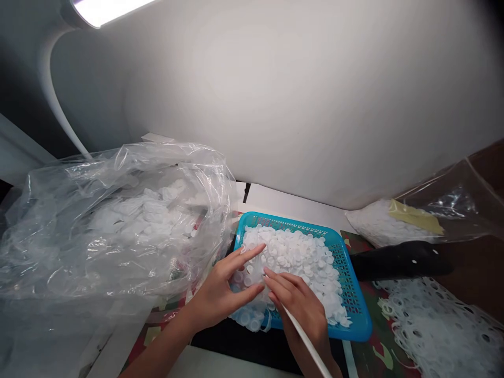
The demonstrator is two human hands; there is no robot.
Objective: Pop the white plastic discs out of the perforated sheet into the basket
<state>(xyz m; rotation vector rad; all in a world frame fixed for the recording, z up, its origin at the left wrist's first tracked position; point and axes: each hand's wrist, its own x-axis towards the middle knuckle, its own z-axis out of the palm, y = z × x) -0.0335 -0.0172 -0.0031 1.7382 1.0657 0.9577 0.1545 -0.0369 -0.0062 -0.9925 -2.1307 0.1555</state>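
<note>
My left hand (224, 286) is spread over the near left part of a blue plastic basket (362, 315). Its thumb and forefinger are wide apart, with translucent sheet pieces with round shapes (249, 316) beneath and between them. Whether the fingers touch these pieces is hard to see. Closed around a thin white stick-like tool (305, 338), my right hand (301, 304) points its tip toward the gap between the left thumb and forefinger. The tip itself is partly hidden by fingers. Many small white discs (299, 257) fill the basket.
Left of the basket lies a large clear plastic bag (118, 252) with white pieces in it. At right are a black object (401, 261), a heap of perforated translucent scraps (444, 325) and a bag of white pieces (372, 220). A lamp (51, 89) stands at the back left by the wall.
</note>
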